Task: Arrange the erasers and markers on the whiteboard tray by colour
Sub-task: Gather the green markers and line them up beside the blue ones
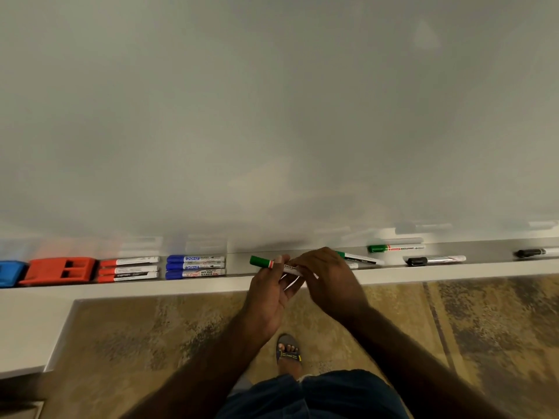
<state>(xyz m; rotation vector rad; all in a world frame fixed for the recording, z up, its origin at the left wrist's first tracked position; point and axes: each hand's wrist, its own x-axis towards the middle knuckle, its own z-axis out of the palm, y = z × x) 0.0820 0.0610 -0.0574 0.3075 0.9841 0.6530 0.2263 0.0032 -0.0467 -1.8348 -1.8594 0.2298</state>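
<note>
On the whiteboard tray [453,269] lie, from the left, a blue eraser [10,273], a red eraser [59,270], three red markers [128,269] and three blue markers [196,266]. My left hand [269,293] and my right hand [328,279] together hold a green-capped marker [266,263] over the tray's front edge, cap pointing left. Behind my right hand lies a second green marker [358,257], partly hidden. A third green marker [394,247] lies at the back right, and two black markers [435,260] [535,252] lie further right.
The whiteboard [272,116] fills the upper view. A white ledge [30,328] juts out at the lower left. Below are a patterned carpet [453,328] and my sandalled foot [289,349].
</note>
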